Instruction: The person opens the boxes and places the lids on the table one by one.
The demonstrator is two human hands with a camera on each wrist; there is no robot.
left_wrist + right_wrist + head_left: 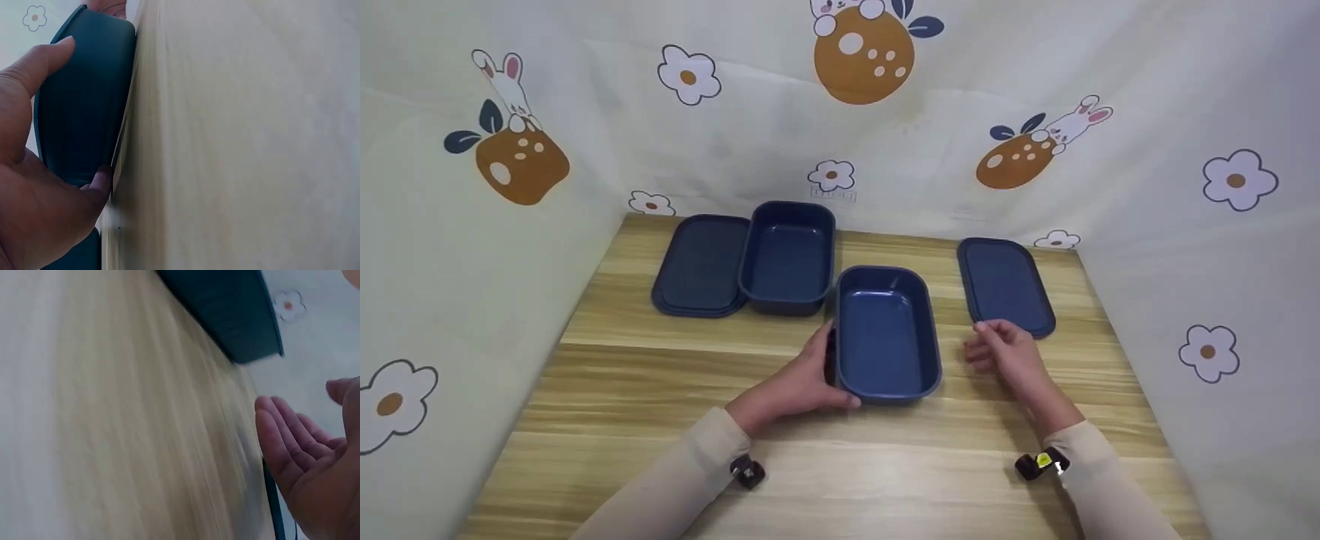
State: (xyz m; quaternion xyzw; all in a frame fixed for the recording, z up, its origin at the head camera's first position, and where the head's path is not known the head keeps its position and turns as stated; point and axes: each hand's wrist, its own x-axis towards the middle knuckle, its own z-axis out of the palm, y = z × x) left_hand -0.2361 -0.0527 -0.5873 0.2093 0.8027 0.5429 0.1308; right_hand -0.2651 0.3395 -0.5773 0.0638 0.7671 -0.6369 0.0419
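A dark blue rectangular food container (887, 337), lidless with nothing inside, stands at the middle of the table. My left hand (802, 379) grips its near left corner, thumb along the near wall and fingers on the left wall. The left wrist view shows that thumb and a finger pressed to the container's walls (84, 107). My right hand (1012, 356) is to the right of the container, apart from it, fingers loosely bent and holding nothing. Just beyond that hand lies a flat blue lid (1006, 285), its near edge partly behind the fingers.
A second lidless blue container (789, 262) stands at the back left, close to the first one. Another blue lid (703, 262) lies against its left side. A patterned cloth (900, 142) rises behind the wooden table (660, 405) and along both its sides.
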